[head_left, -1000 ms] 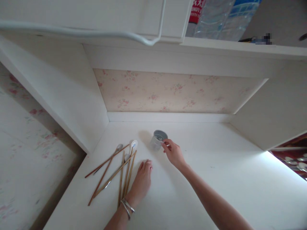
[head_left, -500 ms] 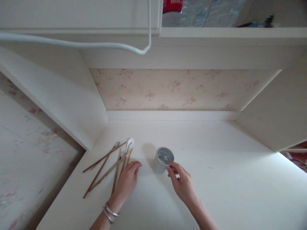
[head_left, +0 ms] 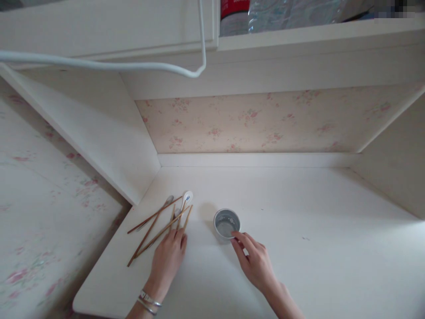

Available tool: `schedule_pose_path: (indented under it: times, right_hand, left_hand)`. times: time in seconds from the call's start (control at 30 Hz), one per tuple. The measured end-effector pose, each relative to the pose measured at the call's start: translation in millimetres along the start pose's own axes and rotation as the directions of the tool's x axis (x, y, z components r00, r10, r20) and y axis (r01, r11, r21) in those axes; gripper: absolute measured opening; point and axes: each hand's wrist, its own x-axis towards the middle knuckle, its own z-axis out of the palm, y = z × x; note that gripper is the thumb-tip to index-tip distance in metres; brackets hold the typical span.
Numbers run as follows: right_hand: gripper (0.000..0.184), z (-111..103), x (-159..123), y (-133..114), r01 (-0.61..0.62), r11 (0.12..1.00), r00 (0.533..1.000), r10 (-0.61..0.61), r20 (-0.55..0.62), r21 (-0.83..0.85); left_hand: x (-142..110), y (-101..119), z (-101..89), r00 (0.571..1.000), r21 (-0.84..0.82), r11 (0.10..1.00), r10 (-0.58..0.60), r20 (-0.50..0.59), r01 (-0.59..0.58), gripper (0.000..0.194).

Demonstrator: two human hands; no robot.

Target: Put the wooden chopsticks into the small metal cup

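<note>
My left hand (head_left: 168, 254), with metal bangles at the wrist, is closed over the lower ends of several light wooden chopsticks (head_left: 187, 218); its fingertips are partly hidden. Beside it, darker brown chopsticks (head_left: 144, 243) lie crossed on the white desktop. Among the sticks are a white spoon (head_left: 187, 197) with a blue mark and a metal spoon (head_left: 170, 200). My right hand (head_left: 254, 259) pinches the near rim of a grey cylindrical holder (head_left: 227, 222) between thumb and fingers. The holder has small holes in its bottom, and nothing shows inside it.
A white side panel (head_left: 99, 128) rises left of the desktop (head_left: 282, 274). Overhead, a pale cable or rod (head_left: 133, 66) crosses in front of a cabinet (head_left: 109, 26). Plastic-wrapped bottles (head_left: 282, 17) sit on the upper shelf. Floral wallpaper (head_left: 245, 122) covers the back.
My left hand has moved left and down onto the light chopsticks. The holder now shows more of its inside, with my right hand still at its rim. The view has tilted and shifted.
</note>
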Motion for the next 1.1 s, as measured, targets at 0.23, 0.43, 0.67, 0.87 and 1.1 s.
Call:
schedule_pose_path:
  times: [0.23, 0.43, 0.67, 0.87, 1.1]
  right_hand:
    - [0.029, 6, -9, 8, -0.084, 0.987, 0.995, 0.090, -0.037, 0.140]
    - [0.043, 10, -21, 31, -0.299, 0.896, 0.913, 0.369, -0.173, 0.329]
    - [0.045, 13, -8, 45, -0.451, 0.781, 0.821, 0.553, -0.143, 0.431]
    - [0.033, 18, -4, 46, -0.501, 0.850, 0.852, 0.518, -0.081, 0.163]
    - [0.025, 17, -1, 37, -0.479, 0.875, 0.878, 0.478, -0.032, -0.072]
  left_hand:
    - [11, 8, 5.4, 0.998, -0.077, 0.997, 0.003, 0.060, 0.002, 0.032]
    - [22, 17, 5.8, 0.998, -0.122, 0.992, 0.036, 0.060, -0.028, 0.031]
    - [30, 24, 2.1, 0.993, -0.143, 0.989, 0.041, 0.110, -0.025, 0.034]
    - [38, 42, -6.4, 0.982, -0.210, 0.975, 0.110, 0.153, -0.076, 0.038]
    - [39, 47, 6.4, 0.955, -0.251, 0.955, 0.212, 0.207, -0.158, 0.036]
